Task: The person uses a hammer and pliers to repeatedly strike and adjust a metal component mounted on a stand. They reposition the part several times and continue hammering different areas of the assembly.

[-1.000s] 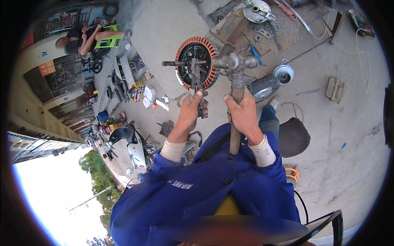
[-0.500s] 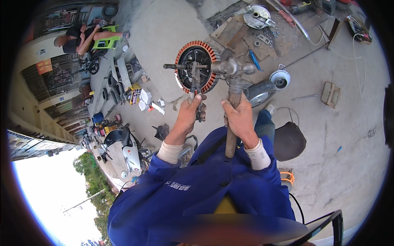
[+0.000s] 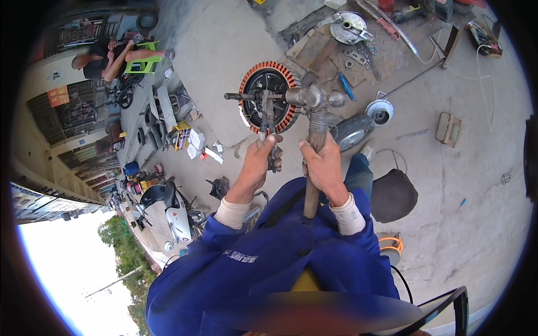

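Note:
My left hand (image 3: pixel 261 157) is closed around a pair of worn pliers (image 3: pixel 267 119). Their jaws cross a stepped metal rod (image 3: pixel 240 96), thicker at its left end. Behind it stands a round motor stator (image 3: pixel 245 84) with orange-copper windings around a black hub; whether rod and stator touch I cannot tell. In my right hand (image 3: pixel 323 165) is a hammer (image 3: pixel 317 120) with a wooden handle, wire wound below its steel head. The left face of the hammer head is by the rod's right end; contact is unclear.
Right of the stator lie a tire (image 3: pixel 353 130), a drum-like metal hub (image 3: pixel 379 113) and blue-handled tool (image 3: pixel 346 86). A brake plate (image 3: pixel 347 28) sits among loose parts farther back. A dark stool seat (image 3: pixel 394 195) stands at my right. A person (image 3: pixel 106 59) sits far left near parked scooters (image 3: pixel 177 215).
The view has shifted slightly. The hammer head appears a little closer to the rod's end. Both hands keep their holds.

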Available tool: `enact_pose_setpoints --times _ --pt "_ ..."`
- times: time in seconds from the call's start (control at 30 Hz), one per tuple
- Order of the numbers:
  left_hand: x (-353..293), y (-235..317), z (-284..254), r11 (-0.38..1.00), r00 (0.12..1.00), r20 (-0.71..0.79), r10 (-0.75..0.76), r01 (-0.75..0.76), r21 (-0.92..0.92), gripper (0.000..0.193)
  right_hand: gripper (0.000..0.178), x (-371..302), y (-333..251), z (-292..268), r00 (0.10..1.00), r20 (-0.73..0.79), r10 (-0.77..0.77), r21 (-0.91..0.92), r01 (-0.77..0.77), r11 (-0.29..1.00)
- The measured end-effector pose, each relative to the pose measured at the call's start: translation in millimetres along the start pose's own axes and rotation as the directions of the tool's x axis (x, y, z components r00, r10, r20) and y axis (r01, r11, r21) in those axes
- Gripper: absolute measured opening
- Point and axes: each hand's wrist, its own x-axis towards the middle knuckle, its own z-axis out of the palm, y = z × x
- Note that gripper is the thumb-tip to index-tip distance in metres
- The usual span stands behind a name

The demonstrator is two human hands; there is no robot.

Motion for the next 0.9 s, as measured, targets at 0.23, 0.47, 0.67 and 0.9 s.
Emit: enact_pose_setpoints --times 0.23,0.47,0.67,0.9 --pt "-0.3 -2.9 -3.6 0.999 1.0 0.027 -0.01 0.011 -0.038 0.05 0.017 -1.1 1.9 2.4 1.0 -0.017 0.005 0.007 -0.005 1.0" --pt "-0.9 -2.3 -5.1 0.998 0.999 0.042 -0.003 0.006 -0.066 0.051 0.016 -11.4 -13.4 -8.5 0.985 -0.165 -0.043 0.158 0.07 0.985" --pt "1.9 0.9 -8.7 0.999 0.997 0.071 0.008 -0.004 -0.054 0.051 0.014 2.0 1.8 8.7 0.947 -0.24 -0.215 0.165 0.258 0.952" --pt "2.1 -9.5 -21.7 1.0 0.996 0.084 0.005 -0.007 0.022 0.051 0.016 -12.2 13.1 5.9 0.994 -0.082 -0.074 0.078 0.08 0.994"
